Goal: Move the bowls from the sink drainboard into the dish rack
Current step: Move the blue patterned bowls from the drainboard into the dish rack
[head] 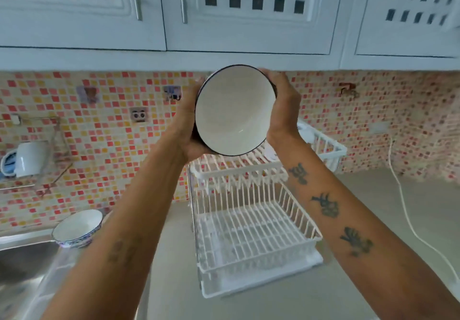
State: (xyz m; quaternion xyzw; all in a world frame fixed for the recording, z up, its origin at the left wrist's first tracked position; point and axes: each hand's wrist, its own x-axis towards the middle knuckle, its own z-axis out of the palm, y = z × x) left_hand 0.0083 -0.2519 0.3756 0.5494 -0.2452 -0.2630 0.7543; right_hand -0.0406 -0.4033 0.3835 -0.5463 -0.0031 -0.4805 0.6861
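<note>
Fingers of left hand (189,130) and right hand (282,105) clasp a tilted bowl (235,110) above the dish rack (251,240).

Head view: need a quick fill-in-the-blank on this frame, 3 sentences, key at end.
1. The dark-rimmed bowl is held by ____ hands.
2. It is held above the white ____, tipped so its inside faces the camera.
3. The patterned bowl sits beside the ____, left of the left forearm.

Missing words: both; dish rack; sink.
</note>
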